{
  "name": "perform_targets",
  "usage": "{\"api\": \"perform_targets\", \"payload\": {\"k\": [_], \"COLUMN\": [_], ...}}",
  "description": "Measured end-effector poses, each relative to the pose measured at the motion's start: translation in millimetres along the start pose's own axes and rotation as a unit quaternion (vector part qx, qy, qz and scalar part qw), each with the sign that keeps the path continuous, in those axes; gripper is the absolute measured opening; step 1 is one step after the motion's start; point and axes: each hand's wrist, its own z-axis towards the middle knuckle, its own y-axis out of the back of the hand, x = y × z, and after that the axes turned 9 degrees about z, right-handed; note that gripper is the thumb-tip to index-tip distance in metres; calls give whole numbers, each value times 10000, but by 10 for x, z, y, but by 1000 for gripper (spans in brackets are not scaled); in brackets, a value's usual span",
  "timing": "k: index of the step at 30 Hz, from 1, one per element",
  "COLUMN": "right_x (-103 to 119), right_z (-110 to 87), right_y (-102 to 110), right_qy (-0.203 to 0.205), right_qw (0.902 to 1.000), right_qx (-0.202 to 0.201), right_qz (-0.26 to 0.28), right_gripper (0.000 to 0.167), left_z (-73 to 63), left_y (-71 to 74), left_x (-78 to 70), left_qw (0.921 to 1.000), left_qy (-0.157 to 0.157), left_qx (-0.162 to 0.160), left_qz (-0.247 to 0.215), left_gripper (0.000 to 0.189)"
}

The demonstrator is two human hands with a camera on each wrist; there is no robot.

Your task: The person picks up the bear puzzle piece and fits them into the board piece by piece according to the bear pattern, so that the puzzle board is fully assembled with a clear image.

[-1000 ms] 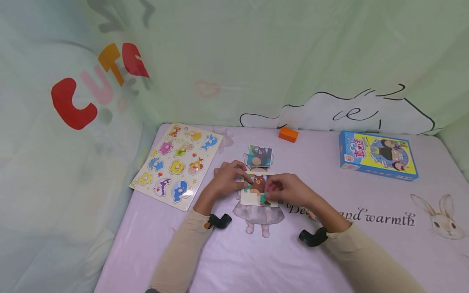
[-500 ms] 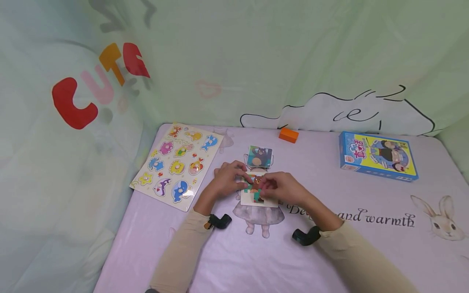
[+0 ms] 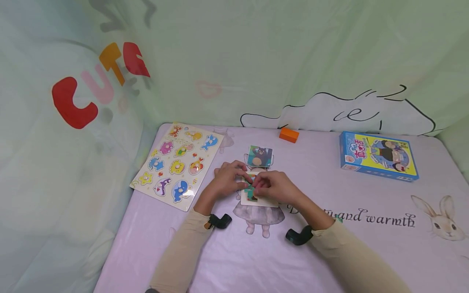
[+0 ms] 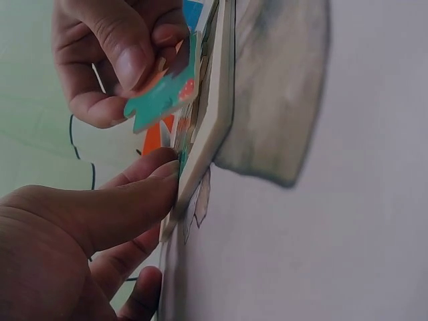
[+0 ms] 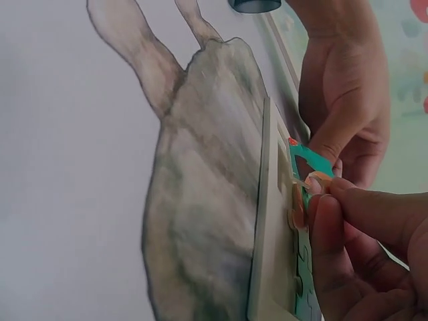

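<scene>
A small jigsaw tray with a cream rim lies on the pink sheet. Jigsaw pieces with a bear picture sit in its upper part. My left hand holds the tray at its left side, thumb and forefinger on that edge. Between the thumb and fingers of my right hand is a green jigsaw piece, tilted above the tray's lower left part. The same piece shows in the right wrist view, close over the tray. My right hand covers much of the bear picture in the head view.
A bear picture card lies just beyond the tray. To the left is a knobbed sea-animal puzzle board. An orange block is at the back, and a blue and yellow box at the right. Fabric walls rise behind and at left.
My right hand has carried the green jigsaw piece leftward across the tray, from its lower right to its lower left part. My left hand has stayed at the tray's left edge.
</scene>
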Motion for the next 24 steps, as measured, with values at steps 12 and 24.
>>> {"api": "perform_targets", "payload": {"k": [12,24], "right_x": [3,45], "right_z": [59,63], "right_y": [-78,-120], "right_qy": [-1,-65], "right_qw": [9996,9990], "right_qx": [-63,-105], "right_qz": [-271,-439], "right_gripper": [11,10], "left_z": [6,17], "left_y": [-1,-25], "left_x": [3,31], "left_qw": [10000,10000], "left_qy": [22,11], "left_qx": [5,-18], "left_qz": [-3,-13], "left_gripper": [16,15]}}
